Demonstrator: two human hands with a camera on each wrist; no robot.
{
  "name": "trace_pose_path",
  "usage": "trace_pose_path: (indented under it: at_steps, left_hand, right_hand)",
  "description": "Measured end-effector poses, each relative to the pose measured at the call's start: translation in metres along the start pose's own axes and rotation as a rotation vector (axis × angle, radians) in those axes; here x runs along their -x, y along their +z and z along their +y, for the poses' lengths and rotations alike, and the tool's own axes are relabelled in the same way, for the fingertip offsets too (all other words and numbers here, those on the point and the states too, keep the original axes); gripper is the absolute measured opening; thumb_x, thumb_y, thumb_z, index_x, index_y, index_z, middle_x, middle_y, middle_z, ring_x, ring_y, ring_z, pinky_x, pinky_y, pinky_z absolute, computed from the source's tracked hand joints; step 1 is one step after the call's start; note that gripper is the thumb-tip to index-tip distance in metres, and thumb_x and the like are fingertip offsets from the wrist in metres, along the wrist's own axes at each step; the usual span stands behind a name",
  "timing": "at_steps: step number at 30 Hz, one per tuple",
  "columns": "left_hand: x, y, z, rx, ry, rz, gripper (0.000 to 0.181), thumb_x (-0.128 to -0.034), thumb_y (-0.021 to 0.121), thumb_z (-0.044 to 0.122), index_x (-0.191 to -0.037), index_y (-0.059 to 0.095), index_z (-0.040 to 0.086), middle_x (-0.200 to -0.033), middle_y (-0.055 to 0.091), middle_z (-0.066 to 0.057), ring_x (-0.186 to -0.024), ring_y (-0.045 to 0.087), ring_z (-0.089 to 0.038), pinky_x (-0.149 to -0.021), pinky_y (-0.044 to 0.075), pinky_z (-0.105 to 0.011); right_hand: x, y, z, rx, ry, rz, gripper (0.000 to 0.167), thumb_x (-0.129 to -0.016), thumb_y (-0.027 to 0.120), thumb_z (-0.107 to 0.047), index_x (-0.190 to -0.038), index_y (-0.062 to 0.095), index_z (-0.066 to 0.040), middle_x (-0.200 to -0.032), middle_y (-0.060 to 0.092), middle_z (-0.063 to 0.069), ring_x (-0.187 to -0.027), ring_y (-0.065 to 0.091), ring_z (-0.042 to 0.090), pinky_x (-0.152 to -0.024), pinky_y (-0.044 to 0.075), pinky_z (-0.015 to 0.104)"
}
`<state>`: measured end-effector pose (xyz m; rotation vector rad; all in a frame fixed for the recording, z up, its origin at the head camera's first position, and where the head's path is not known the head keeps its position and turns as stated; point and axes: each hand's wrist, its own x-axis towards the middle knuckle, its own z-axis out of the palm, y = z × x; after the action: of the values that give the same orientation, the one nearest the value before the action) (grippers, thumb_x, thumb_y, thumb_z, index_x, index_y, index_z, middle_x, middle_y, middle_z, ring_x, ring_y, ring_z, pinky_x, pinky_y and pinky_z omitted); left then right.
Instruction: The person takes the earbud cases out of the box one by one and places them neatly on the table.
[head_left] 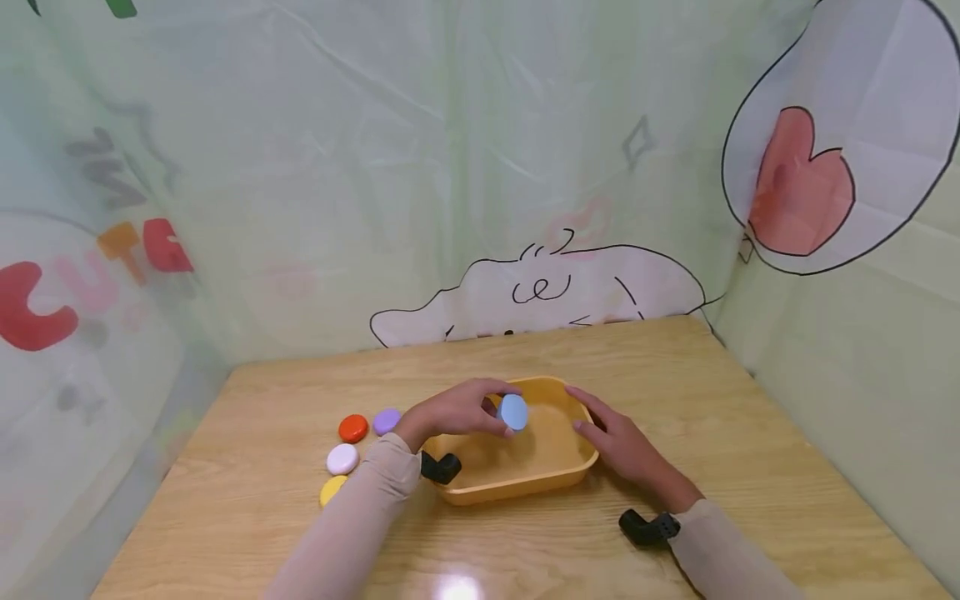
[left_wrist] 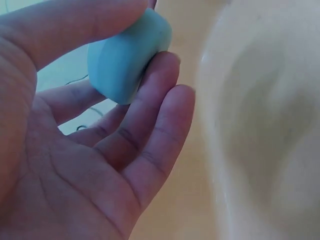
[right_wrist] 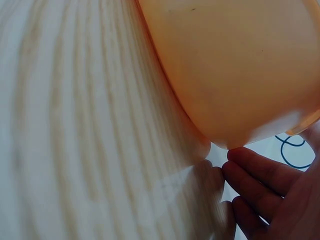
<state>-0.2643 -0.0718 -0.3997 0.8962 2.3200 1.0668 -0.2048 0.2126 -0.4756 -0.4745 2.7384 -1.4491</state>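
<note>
My left hand holds a light blue round piece between thumb and fingers, above the inside of a yellow-orange plastic basin. Seen from the left wrist, the blue piece is smooth and thick with rounded edges, and the thumb lies across its top. At the basin's right end my right hand grips the rim, thumb on the near side. In the right wrist view, its fingers are against the outer wall of the basin. Part of the basin's left end is hidden behind the left hand.
Left of the basin lie several round pieces on the wooden table: red-orange, purple, white and yellow, the last partly behind the left sleeve. A printed curtain stands along the table's back edge.
</note>
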Motion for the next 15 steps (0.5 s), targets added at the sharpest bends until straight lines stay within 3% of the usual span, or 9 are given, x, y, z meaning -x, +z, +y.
trace_pose_path:
  at_steps: [8,15]
  left_hand:
    - [0.022,-0.012,-0.013,0.072,-0.022,0.066,0.065,-0.0858,0.081,0.024,-0.143,0.054,0.012,-0.114,0.062,-0.003,-0.096,0.062,-0.018,-0.086,0.050,-0.034]
    - [0.036,-0.018,-0.015,0.094,0.000,0.106,0.060,-0.0863,0.080,0.021,-0.141,0.056,0.012,-0.113,0.061,-0.001,-0.095,0.060,-0.020,-0.085,0.050,-0.033]
  right_hand:
    - [-0.003,-0.002,0.000,0.003,-0.023,-0.001,0.055,-0.106,0.050,-0.023,-0.158,0.032,-0.020,-0.161,0.030,0.014,-0.145,0.032,0.038,-0.108,0.034,0.053]
    - [-0.004,0.000,-0.003,-0.004,-0.021,-0.003,0.054,-0.107,0.049,-0.022,-0.158,0.032,-0.020,-0.161,0.030,0.015,-0.144,0.032,0.038,-0.107,0.035,0.054]
